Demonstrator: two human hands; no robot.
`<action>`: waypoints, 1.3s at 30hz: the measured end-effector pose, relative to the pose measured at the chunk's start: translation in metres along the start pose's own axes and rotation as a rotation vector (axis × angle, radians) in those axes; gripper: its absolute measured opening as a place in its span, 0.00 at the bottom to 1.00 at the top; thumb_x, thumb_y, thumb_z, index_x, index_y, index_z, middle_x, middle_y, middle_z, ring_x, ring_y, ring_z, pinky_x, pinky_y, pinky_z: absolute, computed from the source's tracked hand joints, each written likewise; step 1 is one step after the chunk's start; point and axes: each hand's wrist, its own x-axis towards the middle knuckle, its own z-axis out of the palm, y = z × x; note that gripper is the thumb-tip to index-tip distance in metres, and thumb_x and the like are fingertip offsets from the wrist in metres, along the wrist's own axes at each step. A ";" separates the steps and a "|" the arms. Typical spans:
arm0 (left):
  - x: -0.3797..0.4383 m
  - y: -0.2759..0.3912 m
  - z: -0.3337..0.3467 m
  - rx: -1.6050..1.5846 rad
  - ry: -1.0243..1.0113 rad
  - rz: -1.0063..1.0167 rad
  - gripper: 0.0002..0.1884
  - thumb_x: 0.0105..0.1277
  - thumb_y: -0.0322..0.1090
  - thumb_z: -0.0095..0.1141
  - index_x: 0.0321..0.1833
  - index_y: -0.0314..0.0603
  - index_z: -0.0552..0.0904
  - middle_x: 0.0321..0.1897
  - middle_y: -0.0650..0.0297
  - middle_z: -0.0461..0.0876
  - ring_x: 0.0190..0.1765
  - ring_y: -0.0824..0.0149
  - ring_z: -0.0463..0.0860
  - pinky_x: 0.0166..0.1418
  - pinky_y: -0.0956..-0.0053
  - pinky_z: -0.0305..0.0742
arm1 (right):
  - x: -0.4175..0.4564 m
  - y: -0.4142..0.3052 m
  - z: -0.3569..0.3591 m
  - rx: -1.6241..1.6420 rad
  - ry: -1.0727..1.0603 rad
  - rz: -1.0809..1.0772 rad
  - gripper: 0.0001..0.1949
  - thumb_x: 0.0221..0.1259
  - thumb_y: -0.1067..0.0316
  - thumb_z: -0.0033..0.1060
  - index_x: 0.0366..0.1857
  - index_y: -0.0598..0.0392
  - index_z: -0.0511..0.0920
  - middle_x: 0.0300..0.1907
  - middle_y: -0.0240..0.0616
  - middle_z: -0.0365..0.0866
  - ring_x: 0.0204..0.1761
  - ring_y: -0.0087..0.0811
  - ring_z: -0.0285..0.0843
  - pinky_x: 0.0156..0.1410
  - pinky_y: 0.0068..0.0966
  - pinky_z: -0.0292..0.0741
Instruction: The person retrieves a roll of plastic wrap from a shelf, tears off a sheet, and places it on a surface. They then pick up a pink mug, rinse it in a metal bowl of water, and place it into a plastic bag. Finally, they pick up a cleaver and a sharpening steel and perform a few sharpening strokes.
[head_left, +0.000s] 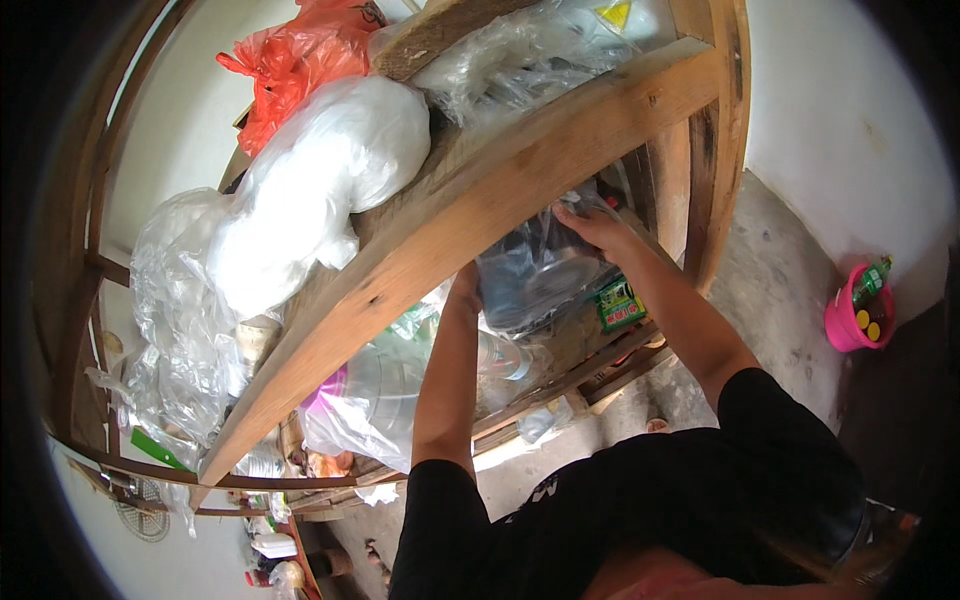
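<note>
On the lower shelf, below a thick wooden beam, a clear plastic bag (544, 270) holds what look like dark, clear-lidded containers. My right hand (594, 231) grips the bag's upper right part. My left hand (468, 287) is against its left side, and the beam hides most of those fingers. Under my right forearm lies a green packet (621, 304) bearing writing. A clear plastic bottle (504, 356) rests just below the bag, beside my left forearm. Left of that forearm is a large clear container (382, 379) in thin plastic.
The wooden beam (465, 232) crosses above my wrists. On the upper shelf sit a stuffed white plastic bag (322, 172), a red plastic bag (307, 67) and crumpled clear plastic (517, 60). A pink bucket (844, 319) containing bottles stands on the concrete floor (772, 277) at right.
</note>
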 end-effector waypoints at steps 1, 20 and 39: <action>-0.001 -0.002 0.009 -0.032 -0.013 0.010 0.21 0.69 0.51 0.43 0.49 0.40 0.77 0.42 0.59 0.82 0.40 0.63 0.83 0.43 0.68 0.80 | -0.004 -0.002 0.002 0.068 0.021 -0.070 0.39 0.49 0.33 0.59 0.55 0.59 0.71 0.57 0.41 0.71 0.55 0.31 0.71 0.57 0.24 0.69; -0.218 -0.149 0.060 0.062 0.029 0.384 0.37 0.46 0.31 0.71 0.60 0.37 0.65 0.48 0.62 0.75 0.52 0.68 0.73 0.57 0.72 0.67 | -0.140 0.134 -0.075 0.389 -0.752 -0.072 0.40 0.36 0.70 0.76 0.60 0.60 0.65 0.59 0.41 0.69 0.60 0.36 0.67 0.63 0.33 0.66; -0.492 -0.320 -0.083 0.216 0.427 0.491 0.41 0.41 0.24 0.71 0.62 0.39 0.65 0.52 0.63 0.75 0.55 0.68 0.73 0.60 0.70 0.68 | -0.240 0.185 0.097 -0.831 -1.074 -0.230 0.35 0.37 0.63 0.76 0.57 0.55 0.70 0.58 0.41 0.70 0.60 0.38 0.67 0.65 0.35 0.64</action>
